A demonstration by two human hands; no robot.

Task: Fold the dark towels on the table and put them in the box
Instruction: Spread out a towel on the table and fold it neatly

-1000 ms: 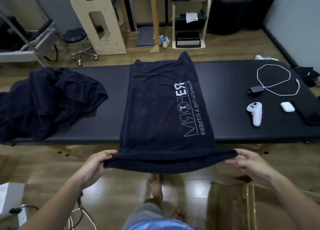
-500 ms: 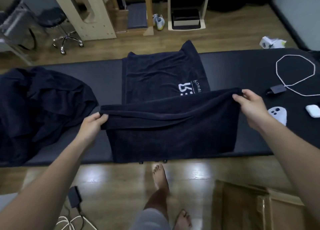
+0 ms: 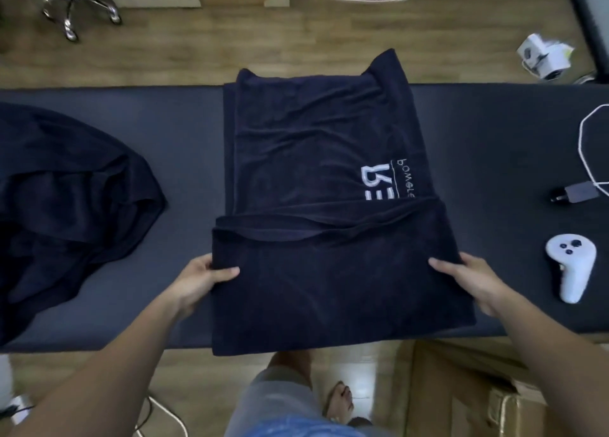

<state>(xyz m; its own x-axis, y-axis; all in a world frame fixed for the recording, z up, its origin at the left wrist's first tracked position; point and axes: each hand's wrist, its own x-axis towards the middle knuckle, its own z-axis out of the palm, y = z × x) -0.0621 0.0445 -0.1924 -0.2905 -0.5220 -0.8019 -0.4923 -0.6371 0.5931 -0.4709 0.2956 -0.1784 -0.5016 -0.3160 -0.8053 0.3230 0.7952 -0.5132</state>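
- At the near side of the table (image 3: 494, 133), the left hand (image 3: 197, 281) pinches the left edge of the towel's folded flap, thumb on top and fingers tucked beneath.
- Opposite it, the right hand (image 3: 474, 278) grips the flap's right edge the same way, thumb lying on the cloth.
- Between the hands, the dark towel (image 3: 316, 146) lies across the table's middle, its long axis running straight away from the person. Its near part is doubled back over itself, so the fold line sits at the table's near edge and hangs slightly past it.
- Its far end reaches over the far edge of the table, with the right corner poking up.
- White lettering runs sideways on the uncovered part: large letters that look like "RE" and smaller ones reading "powere" (the flap's edge cuts off the rest).
- Bare tabletop lies open on both sides of the towel.
- To the left sits a crumpled heap of dark towels (image 3: 66, 206), well apart.
- To the right lie a white controller (image 3: 570, 265), a charger plug (image 3: 575, 195) and a white cable (image 3: 586, 146).
- Below the right forearm, the cardboard box (image 3: 478, 387) stands on the floor beside the table.
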